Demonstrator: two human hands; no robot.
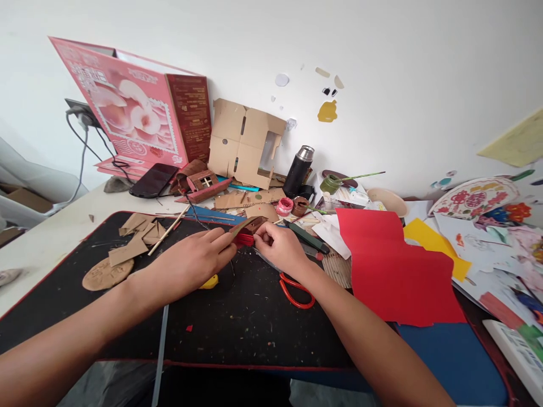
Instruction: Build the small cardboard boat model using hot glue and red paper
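Observation:
Over the middle of the black mat (pixel 237 333), my left hand (pixel 193 260) is closed on the left side of a small brown and red craft piece (pixel 245 239). Its top is a thin, slightly curved brown strip, and red shows underneath. My right hand (pixel 280 244) pinches the right end of the same piece between thumb and fingers. Fingers hide much of it. Scissors with red handles (pixel 298 291) lie below my right wrist. A yellow object (pixel 209 282) and a translucent stick (pixel 161 350) are partly under my left forearm.
Cardboard scraps (pixel 142 234) and an oval wooden disc (pixel 108 274) lie left. Behind are a small brown model boat (pixel 203 183), a phone (pixel 153 181), a pink paint pot (pixel 284 206) and a black flask (pixel 298 172). Red paper (pixel 394 271) covers the right side beside other papers.

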